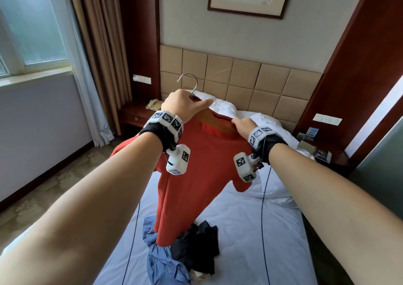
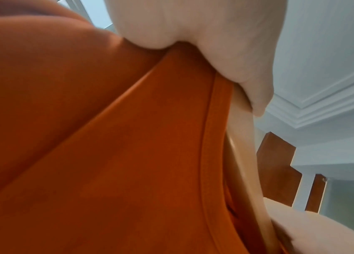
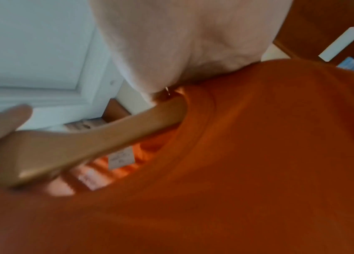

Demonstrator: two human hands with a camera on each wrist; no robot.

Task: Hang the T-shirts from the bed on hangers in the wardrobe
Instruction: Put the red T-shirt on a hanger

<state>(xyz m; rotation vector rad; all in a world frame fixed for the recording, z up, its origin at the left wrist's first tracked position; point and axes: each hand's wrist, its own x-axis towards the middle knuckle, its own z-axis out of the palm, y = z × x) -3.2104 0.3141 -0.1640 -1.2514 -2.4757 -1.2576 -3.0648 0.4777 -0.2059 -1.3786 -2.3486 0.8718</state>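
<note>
the person is midway through dressing a wooden hanger (image 1: 214,119) with the red t-shirt (image 1: 196,175), held up over the bed (image 1: 261,241). the left hand (image 1: 185,104) grips the hanger's top below its metal hook (image 1: 188,82), fingers curled round it; the right hand (image 1: 243,124) pinches the collar at the right shoulder. next, probably, the collar must be pulled over the hanger's bare right end — only the right wrist view shows that end still uncovered, plus a label inside the neck. the head view alone shows a blue t-shirt (image 1: 161,260) and dark clothes (image 1: 202,245) waiting on the bed — no wardrobe in sight.
</note>
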